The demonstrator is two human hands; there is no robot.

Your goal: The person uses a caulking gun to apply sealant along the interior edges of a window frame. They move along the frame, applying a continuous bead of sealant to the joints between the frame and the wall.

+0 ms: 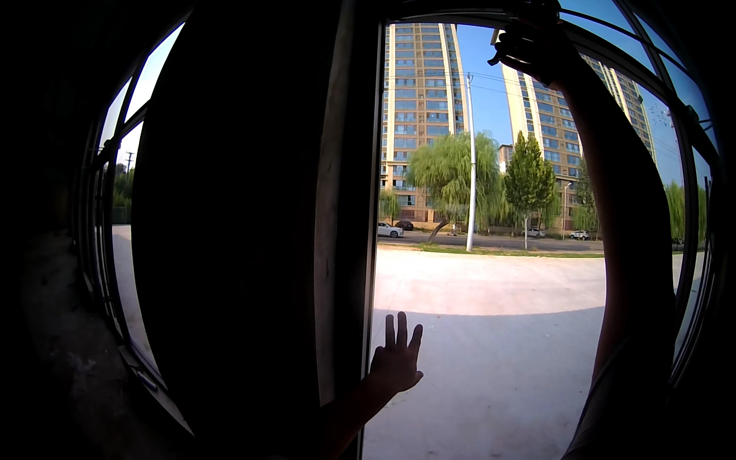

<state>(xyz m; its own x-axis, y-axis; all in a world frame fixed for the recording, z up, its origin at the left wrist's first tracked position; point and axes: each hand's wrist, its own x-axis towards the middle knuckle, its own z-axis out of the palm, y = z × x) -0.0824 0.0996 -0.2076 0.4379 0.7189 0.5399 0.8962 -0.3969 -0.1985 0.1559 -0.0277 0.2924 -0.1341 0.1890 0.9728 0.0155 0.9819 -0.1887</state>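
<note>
Left hand [395, 360] is spread, fingers up, low beside the frame [364, 192]; whether it touches anything, I cannot tell. From the left come a flat black panel [230, 230], a narrow, blotchy pale strip [330, 230] and the frame's straight dark upright. Rightward, smooth pale paving [475, 368] leaves wide room beyond the edge. Right hand [529, 50] reaches the top bar [452, 15], fingers bent; its grip is too dark to tell.
</note>
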